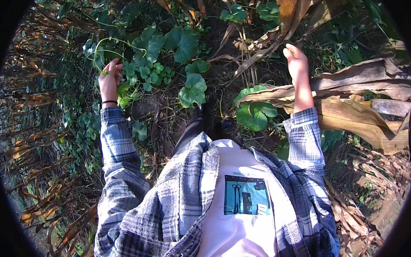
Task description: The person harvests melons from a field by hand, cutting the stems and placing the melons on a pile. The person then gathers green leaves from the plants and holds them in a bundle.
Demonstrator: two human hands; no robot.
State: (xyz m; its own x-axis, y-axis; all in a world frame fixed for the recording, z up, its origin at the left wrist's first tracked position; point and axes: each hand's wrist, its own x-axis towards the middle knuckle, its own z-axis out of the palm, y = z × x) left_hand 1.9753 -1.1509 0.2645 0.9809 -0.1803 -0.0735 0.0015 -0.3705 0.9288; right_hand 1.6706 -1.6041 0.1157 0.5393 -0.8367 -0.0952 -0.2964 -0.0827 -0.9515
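Note:
At the left, my left hand [109, 81] grips a green leafy vine [100, 51]. Its thin stem loops above the fingers, and a bright young leaf [124, 95] hangs beside the wrist. My right hand [297, 66], at the upper right, has its fingers curled together. A dry brown maize leaf [267, 50] passes close to its fingertips; whether they pinch anything is hidden. Another withered maize leaf [360, 79] runs by the right forearm.
Broad lobed leaves [183, 44] cover the ground ahead, with one large leaf [255, 113] near my feet. Dry maize plants [38, 150] line the left side. A dry husk [355, 120] juts in from the right, above leaf litter [348, 211].

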